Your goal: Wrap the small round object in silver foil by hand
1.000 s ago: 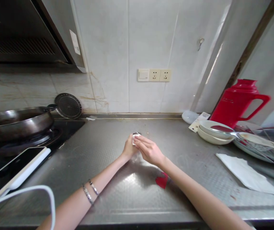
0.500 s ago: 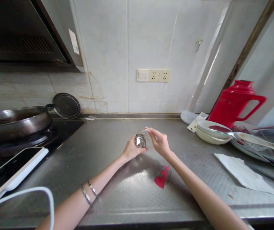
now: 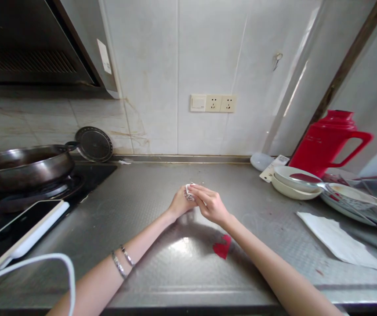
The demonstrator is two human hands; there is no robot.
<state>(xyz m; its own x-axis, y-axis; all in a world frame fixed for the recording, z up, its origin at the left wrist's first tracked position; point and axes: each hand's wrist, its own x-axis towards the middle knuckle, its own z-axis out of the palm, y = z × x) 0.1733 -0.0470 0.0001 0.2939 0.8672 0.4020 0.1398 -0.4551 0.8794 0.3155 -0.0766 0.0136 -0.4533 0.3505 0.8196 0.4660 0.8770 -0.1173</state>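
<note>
My left hand (image 3: 179, 205) is closed round a small, dark and silvery patterned object (image 3: 189, 195) with a white patch on top. Its kind I cannot make out, and fingers cover much of it. My right hand (image 3: 210, 204) lies against it from the right, fingers together and tips pressed at the white patch. Whether those fingers grip anything is hidden. Thin wisps show just above the fingertips. On the steel counter (image 3: 135, 224) below my hands lies a torn red scrap (image 3: 222, 247).
Left are a phone (image 3: 20, 232) with a white cable (image 3: 56, 258), a steel pan (image 3: 27, 169) on the stove and a round dark lid (image 3: 94, 144). Right are a paper napkin (image 3: 336, 239), stacked bowls (image 3: 297, 186), plates (image 3: 346, 206) and a red thermos jug (image 3: 323, 142).
My right hand has come down and left, from pinching beside and above the object to pressing its fingers over it. The object is now more covered. My view has shifted slightly.
</note>
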